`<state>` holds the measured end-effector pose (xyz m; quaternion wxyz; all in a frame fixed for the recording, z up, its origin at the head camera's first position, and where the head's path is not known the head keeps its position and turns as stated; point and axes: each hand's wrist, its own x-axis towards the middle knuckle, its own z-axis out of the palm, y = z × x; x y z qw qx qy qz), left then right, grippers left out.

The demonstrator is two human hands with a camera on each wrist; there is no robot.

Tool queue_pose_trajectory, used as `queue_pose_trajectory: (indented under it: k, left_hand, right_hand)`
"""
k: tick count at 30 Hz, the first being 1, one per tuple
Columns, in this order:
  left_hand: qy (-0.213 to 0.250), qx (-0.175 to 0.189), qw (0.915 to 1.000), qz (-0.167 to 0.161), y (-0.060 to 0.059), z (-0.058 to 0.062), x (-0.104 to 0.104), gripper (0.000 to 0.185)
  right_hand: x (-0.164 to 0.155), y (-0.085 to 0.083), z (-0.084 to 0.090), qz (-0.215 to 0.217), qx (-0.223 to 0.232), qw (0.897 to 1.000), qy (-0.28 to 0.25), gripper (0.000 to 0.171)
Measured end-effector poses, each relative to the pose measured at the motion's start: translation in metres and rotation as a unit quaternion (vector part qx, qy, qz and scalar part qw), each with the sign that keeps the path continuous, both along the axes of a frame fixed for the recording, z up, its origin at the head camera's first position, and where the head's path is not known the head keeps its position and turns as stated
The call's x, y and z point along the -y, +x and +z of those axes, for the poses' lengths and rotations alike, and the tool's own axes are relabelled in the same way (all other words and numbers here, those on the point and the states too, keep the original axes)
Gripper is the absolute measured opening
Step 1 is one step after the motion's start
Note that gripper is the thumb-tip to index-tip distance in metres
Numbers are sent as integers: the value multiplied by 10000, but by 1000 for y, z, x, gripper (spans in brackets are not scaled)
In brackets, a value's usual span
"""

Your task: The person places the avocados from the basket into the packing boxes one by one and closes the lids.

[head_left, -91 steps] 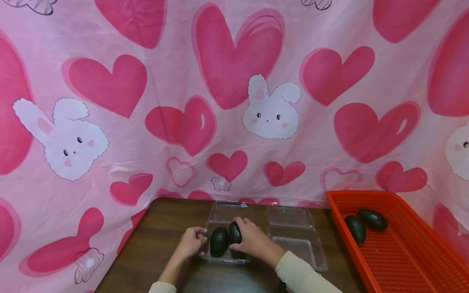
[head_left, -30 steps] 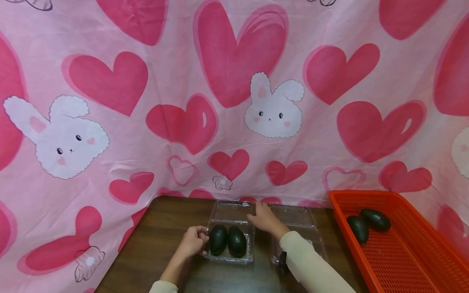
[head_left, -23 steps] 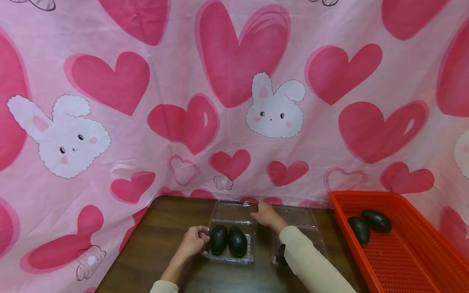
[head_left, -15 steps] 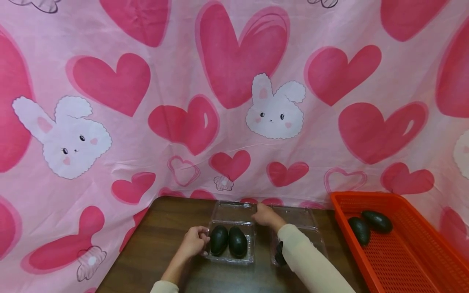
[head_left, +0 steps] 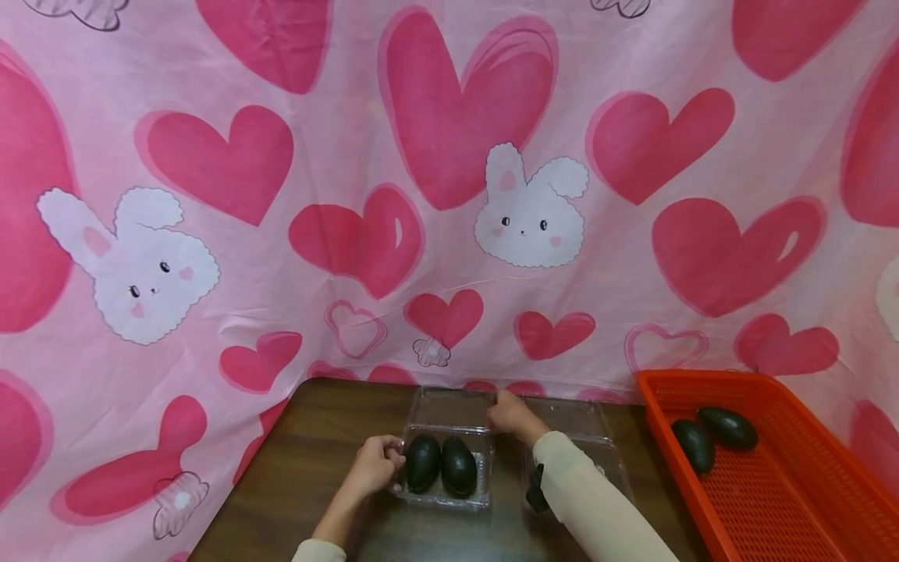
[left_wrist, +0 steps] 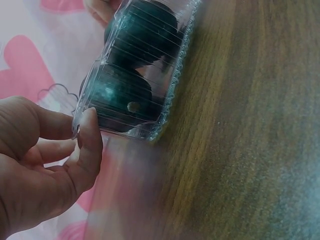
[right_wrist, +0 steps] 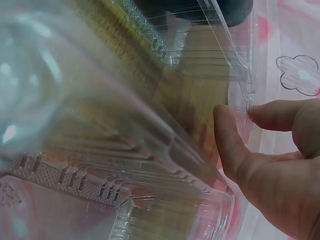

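A clear clamshell box (head_left: pixel 444 500) sits on the brown table (head_left: pixel 316 460) with two dark avocados (head_left: pixel 440 464) side by side in it. Its lid (head_left: pixel 449 407) lies open toward the back. My left hand (head_left: pixel 375 466) grips the box's left rim, thumb and fingers pinching the plastic edge (left_wrist: pixel 80 122) in the left wrist view. My right hand (head_left: pixel 510 411) pinches the right edge of the open lid (right_wrist: pixel 246 107) between thumb (right_wrist: pixel 227 137) and finger. The avocados (left_wrist: pixel 132 60) show dark through the ribbed plastic.
A second clear clamshell (head_left: pixel 572 411), open, lies right of the first, partly under my right sleeve (head_left: pixel 590 507). An orange mesh basket (head_left: pixel 709 375) at the right holds two more avocados (head_left: pixel 712 437). A pink heart-and-bunny cloth (head_left: pixel 449 195) hangs behind the table.
Three seconds ago my right hand rested on the right avocado; it has since moved back to the lid's right edge and stays there. The left hand has kept its hold.
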<state>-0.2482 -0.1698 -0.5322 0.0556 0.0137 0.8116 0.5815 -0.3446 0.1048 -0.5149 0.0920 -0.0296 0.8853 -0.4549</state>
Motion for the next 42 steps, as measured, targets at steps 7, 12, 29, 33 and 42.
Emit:
queue_pose_trajectory:
  k: [7,12,29,33,42]
  left_hand:
    - [62,3,10000,-2,-3,-1,0,26]
    - [44,25,10000,38,-2,0,0,27]
    - [25,30,10000,23,-2,-1,-1,27]
    - [150,-32,9999,-78,-2,0,0,26]
    - [29,22,10000,-17,-2,-2,0,27]
  right_hand:
    - [0,-2,4,-16,-376,9993,-7,53]
    - [0,0,9,26,-497,9984,-284,41]
    - [-8,5,30,-56,-745,9935,-854,45]
    - [-10,10,39,-116,-763,9895,-1224,44]
    - [-14,25,48,-90,-1132,9878,-1063,33]
